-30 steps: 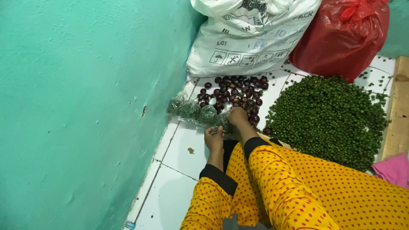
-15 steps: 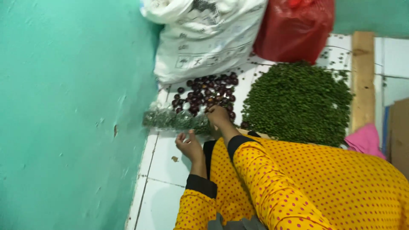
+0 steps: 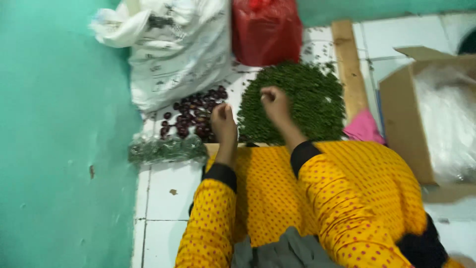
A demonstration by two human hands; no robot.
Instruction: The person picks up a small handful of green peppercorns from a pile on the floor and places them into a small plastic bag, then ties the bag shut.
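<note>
While I'm crouching over the floor, the head view is showing everything, so one pass through it.

Landmark: green pile, a broad mound of small green pods or chillies spread on white tile.

Right hand is hovering over the near-left part of the green pile, fingers curling into a loose fist. Frame is blurry; I cannot tell if anything is pinched inside.

Left hand is sitting just left of the green pile, at the near edge of the dark red fruits. Fingers are curling in too; contents not readable.

Doing this well, in my judgement: picking with fingertips, taking small grabs, keeping the round red ones from rolling into the green pile, keeping sleeves off both heaps.

Materials:
- Dark red fruits: small, round, glossy, loose cluster left of the green pile.
- Clear plastic bag: crinkly, greenish contents, lying left and nearer me than the green pile.
- White sack: woven, slumping, beyond and left of the green pile.
- Red plastic bag: shiny, directly beyond the green pile.
- Wooden plank: flat, running along the green pile's right edge.
- Cardboard box: open, clear plastic inside, well right of the green pile.
- Pink cloth: soft, at the pile's near right corner.
</note>
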